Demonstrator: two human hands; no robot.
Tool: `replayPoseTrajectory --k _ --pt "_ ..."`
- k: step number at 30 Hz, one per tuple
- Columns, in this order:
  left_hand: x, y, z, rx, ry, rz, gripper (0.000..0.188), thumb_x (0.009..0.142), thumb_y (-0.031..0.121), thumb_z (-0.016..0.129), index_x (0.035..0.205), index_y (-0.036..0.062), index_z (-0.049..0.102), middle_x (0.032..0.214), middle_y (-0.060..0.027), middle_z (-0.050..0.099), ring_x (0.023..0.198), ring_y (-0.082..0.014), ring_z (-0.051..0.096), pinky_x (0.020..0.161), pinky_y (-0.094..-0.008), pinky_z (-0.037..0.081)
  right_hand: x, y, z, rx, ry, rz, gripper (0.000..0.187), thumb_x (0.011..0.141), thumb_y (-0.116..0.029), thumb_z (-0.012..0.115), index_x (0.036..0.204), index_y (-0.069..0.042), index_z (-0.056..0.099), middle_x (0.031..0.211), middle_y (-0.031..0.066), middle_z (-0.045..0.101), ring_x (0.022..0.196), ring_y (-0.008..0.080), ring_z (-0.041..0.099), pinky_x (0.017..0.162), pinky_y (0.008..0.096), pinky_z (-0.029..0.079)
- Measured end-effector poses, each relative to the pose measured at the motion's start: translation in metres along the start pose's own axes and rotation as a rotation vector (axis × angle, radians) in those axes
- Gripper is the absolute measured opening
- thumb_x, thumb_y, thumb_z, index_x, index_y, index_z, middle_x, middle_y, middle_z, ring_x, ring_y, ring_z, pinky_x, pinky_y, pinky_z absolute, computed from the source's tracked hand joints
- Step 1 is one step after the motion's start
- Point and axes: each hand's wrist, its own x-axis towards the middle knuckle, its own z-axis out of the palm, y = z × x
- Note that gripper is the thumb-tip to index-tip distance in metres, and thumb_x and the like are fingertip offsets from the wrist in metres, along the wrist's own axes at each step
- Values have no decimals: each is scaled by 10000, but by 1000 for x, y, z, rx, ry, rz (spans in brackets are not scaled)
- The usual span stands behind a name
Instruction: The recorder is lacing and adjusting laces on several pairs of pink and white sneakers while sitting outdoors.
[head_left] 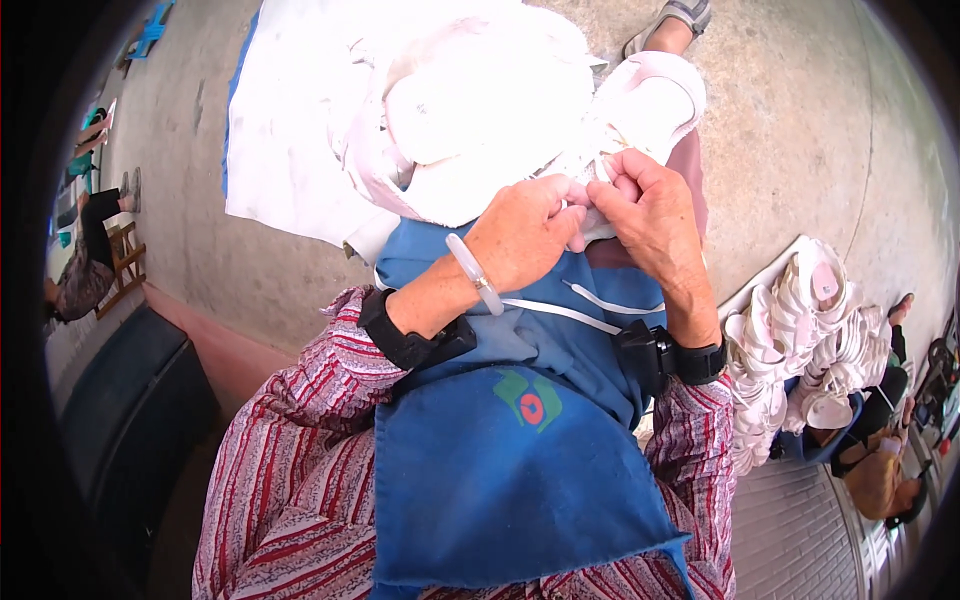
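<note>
A white shoe (655, 95) lies over my lap, its opening pointing away from me and its front part under my fingers. My left hand (525, 225), wearing a pale bangle, is closed in a pinch at the shoe's front. Right beside it, my right hand (648, 210) pinches at the same spot, thumb and forefinger nearly touching the left fingers. Glare hides exactly which bit they grip. A thin white cord (560, 310) runs across the blue apron (520, 480) below my wrists. Close to my left hand lies a washed-out pile of white shoe pieces (480, 100).
White cloth (280, 150) spreads under the pile. To the right stands a heap of white shoes (790, 320), with a seated person (885, 475) beyond. A dark bench (150, 410) is at left, and another person (95, 235) sits behind it. One sandalled foot (685, 15) shows ahead.
</note>
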Motion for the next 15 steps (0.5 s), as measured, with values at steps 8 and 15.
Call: replayPoseTrajectory --k 8,15 --pt "9 -14 10 -201 72 54 372 919 147 467 1245 -32 497 736 -38 626 610 -72 530 574 -208 446 -6 15 15 93 437 -156 155 787 -23 613 942 -5 613 726 69 539 615 134 539 563 266 455" --pt "-3 3 16 -682 -35 -189 507 898 154 453 1355 -30 334 784 -72 644 449 -48 416 375 -190 336 7 9 6 -232 438 -406 191 757 -85 654 945 -59 628 813 89 538 656 203 569 554 308 466"
